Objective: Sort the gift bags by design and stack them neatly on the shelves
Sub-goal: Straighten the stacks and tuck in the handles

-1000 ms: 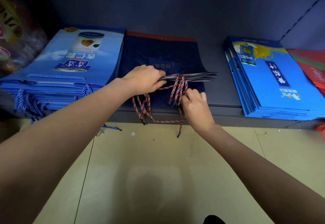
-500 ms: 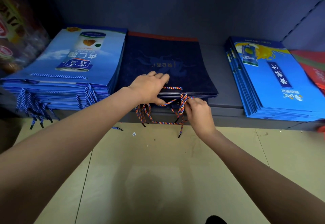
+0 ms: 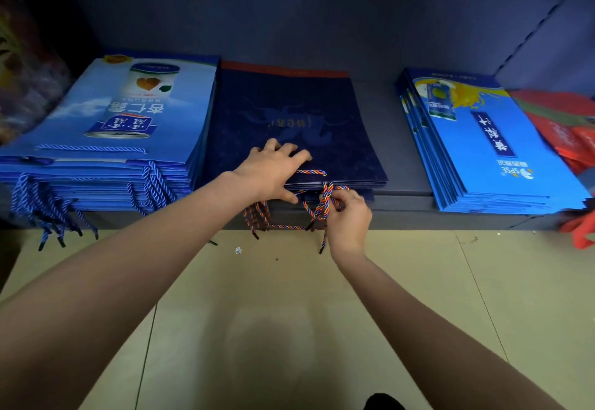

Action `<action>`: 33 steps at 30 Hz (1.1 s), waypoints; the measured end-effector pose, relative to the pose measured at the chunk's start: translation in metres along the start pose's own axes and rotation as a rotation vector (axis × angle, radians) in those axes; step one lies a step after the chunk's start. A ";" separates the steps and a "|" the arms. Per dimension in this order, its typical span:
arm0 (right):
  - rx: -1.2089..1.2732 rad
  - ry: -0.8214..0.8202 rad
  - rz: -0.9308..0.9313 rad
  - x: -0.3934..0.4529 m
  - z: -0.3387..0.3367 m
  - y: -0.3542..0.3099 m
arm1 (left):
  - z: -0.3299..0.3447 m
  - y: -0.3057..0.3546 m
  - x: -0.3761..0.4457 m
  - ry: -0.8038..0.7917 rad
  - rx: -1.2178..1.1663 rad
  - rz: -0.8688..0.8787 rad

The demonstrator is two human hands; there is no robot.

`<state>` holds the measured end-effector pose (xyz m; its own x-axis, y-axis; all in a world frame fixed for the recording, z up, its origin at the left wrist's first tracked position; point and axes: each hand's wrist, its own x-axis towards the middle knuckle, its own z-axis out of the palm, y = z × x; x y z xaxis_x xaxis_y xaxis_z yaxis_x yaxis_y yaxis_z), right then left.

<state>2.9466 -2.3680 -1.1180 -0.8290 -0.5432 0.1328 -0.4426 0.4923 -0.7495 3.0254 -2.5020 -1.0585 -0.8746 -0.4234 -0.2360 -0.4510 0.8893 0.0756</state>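
Sorting point: we find our hands at the front edge of the navy gift bag stack (image 3: 289, 126), which lies flat in the middle of the dark shelf (image 3: 402, 198).
Left hand: our left hand (image 3: 273, 172) lies palm down on the top navy bag near its front edge, fingers spread and fairly straight, thumb tucked against the stack's front.
Right hand: our right hand (image 3: 351, 216) sits just below the shelf lip, fingers curled, pinching the multicoloured rope handles (image 3: 323, 205) that hang from the navy bags.
Rope handles: one loop lies on top of the bag beside our left fingertips; the rest dangle over the shelf front towards the floor (image 3: 289, 313).
Left neighbour: a light blue bag stack (image 3: 128, 119) with a printed can lies just beside the navy one, its blue cords hanging over the edge.
Right neighbour: a bright blue bag stack (image 3: 483, 145) lies well apart from the navy stack, bare shelf between them.
Far right: red bags (image 3: 566, 132) lie past the bright blue stack, partly cut off by the frame.
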 end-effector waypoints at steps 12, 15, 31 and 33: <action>-0.049 0.137 -0.381 -0.007 -0.081 -0.015 | -0.009 -0.010 -0.003 0.098 0.075 0.092; -0.150 -0.027 -0.689 0.010 -0.074 -0.032 | -0.006 -0.011 -0.001 0.127 0.130 0.104; -0.399 0.130 -0.961 0.036 -0.047 -0.009 | 0.026 -0.013 -0.016 0.858 0.296 0.377; -0.398 0.125 -1.002 0.042 -0.051 -0.011 | 0.031 -0.015 -0.019 0.858 0.321 0.369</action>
<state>2.8994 -2.3616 -1.0708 -0.0478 -0.7590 0.6493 -0.9981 0.0612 -0.0019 3.0547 -2.5021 -1.0852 -0.8401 0.0211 0.5419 -0.1654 0.9416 -0.2932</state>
